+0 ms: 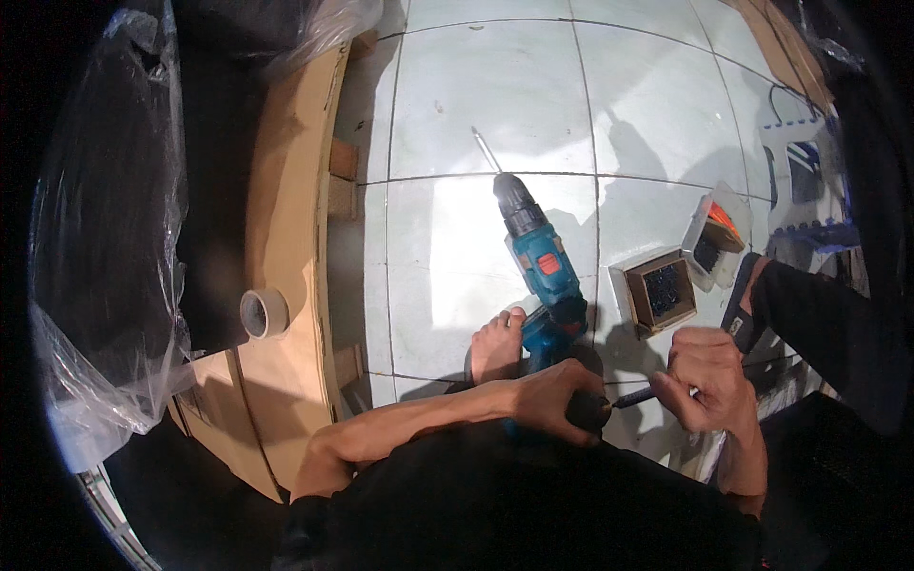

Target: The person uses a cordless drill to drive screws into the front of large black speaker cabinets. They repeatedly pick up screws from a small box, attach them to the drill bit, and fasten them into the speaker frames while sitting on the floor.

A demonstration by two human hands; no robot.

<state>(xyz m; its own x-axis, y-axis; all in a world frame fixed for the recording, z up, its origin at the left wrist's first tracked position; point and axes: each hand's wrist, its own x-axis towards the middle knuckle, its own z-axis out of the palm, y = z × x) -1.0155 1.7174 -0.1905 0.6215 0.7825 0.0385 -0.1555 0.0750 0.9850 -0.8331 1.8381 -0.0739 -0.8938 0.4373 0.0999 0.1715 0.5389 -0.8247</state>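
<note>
Below, the pale square-tiled floor [495,105] is taking up most of the view, and a long curved slab of brown wooden board [286,219] is lying along its left side under a crinkled sheet of clear plastic wrap [105,247]. A roll of beige tape [264,312] is sitting on that board. Near the middle of the floor a blue and black cordless drill [540,262] is lying with its long thin bit pointing up and away, its base just beside a bare foot [497,344]. To the right, a small open cardboard box of dark screws [662,290] is standing near an opened clear plastic case [716,238].

The left hand [552,400] is closing fully around the dark rounded handle of a screwdriver [609,404], low in the view and just in front of the drill's base. The right hand [709,376] is curling its fingers and pinching the tool's thin shaft at the other end.
</note>
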